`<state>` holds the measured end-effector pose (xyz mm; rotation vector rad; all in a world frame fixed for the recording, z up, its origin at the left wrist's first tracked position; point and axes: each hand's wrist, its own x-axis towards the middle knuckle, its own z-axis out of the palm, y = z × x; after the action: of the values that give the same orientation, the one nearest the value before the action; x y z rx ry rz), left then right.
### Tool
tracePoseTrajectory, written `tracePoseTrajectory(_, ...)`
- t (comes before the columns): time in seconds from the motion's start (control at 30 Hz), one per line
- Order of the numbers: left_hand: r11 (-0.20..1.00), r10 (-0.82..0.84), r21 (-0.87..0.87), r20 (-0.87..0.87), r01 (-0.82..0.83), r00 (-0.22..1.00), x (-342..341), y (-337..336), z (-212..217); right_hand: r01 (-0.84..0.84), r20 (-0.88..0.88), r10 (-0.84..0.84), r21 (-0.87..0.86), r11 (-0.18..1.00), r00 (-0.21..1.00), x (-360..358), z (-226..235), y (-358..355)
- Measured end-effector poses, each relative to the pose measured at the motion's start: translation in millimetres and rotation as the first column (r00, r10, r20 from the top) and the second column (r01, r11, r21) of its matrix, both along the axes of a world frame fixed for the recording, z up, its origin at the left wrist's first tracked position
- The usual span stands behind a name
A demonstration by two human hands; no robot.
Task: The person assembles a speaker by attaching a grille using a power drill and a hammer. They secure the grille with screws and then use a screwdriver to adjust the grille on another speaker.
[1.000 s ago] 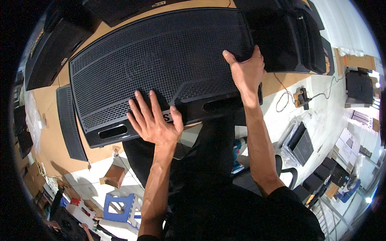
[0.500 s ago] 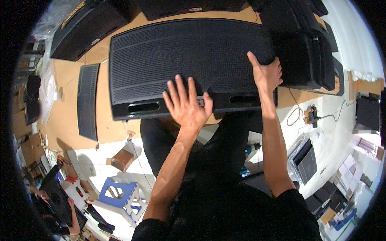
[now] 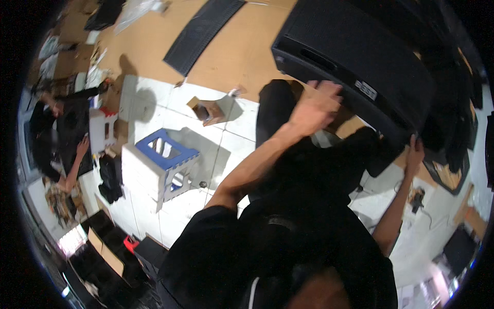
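Observation:
A large black speaker cabinet [image 3: 355,41] lies tilted across the upper right, with a slot handle and a small pale badge along its near edge. My left hand [image 3: 316,108] is at that near edge, left of the badge. Its fingers are bent and smeared by motion, so their hold is unclear. At the cabinet's near right corner is my right hand [image 3: 415,154], its fingers closed together against the corner and partly hidden by it. My dark-clothed legs are below the cabinet.
A black perforated grille panel [image 3: 203,33] lies on the cardboard sheet [image 3: 242,62]. On the white tiles stand a small open carton [image 3: 207,111] and a blue-and-white folding stool [image 3: 162,154]. Another person [image 3: 67,139] works at the far left. A cable adapter [image 3: 417,198] lies at right.
My view has swung left, putting the cabinet at the upper right. My left hand has left the grille face for the near edge; my right hand has moved from the side to the near corner.

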<state>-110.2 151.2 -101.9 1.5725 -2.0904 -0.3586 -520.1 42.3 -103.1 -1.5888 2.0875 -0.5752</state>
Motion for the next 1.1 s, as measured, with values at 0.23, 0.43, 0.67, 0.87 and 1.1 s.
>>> tracePoseTrajectory(0.23,0.914,0.4,0.12,-0.117,-0.387,0.909,37.8,75.9,-89.8,0.332,0.143,-0.328,-0.011,0.943,0.934,-18.7,-116.3,201.1)
tracePoseTrajectory(0.43,0.891,0.454,0.036,-0.049,-0.453,0.89,40.9,40.1,-89.7,0.169,-0.226,-0.153,0.054,0.984,0.962,30.3,-109.7,222.6)
tracePoseTrajectory(0.67,0.534,0.845,0.103,-0.099,-0.839,0.526,165.0,99.5,-197.0,0.022,-0.213,0.019,0.19,0.982,0.977,35.7,-84.1,206.9)
tracePoseTrajectory(0.87,0.509,0.86,0.209,-0.154,-0.835,0.486,215.1,116.1,-247.8,0.05,-0.254,0.033,0.314,0.948,0.967,42.5,-65.5,206.7)
tracePoseTrajectory(1.1,0.313,0.95,0.463,-0.167,-0.829,0.265,207.7,95.0,-224.8,-0.077,-0.399,0.165,0.227,0.971,0.902,72.0,-19.7,191.6)
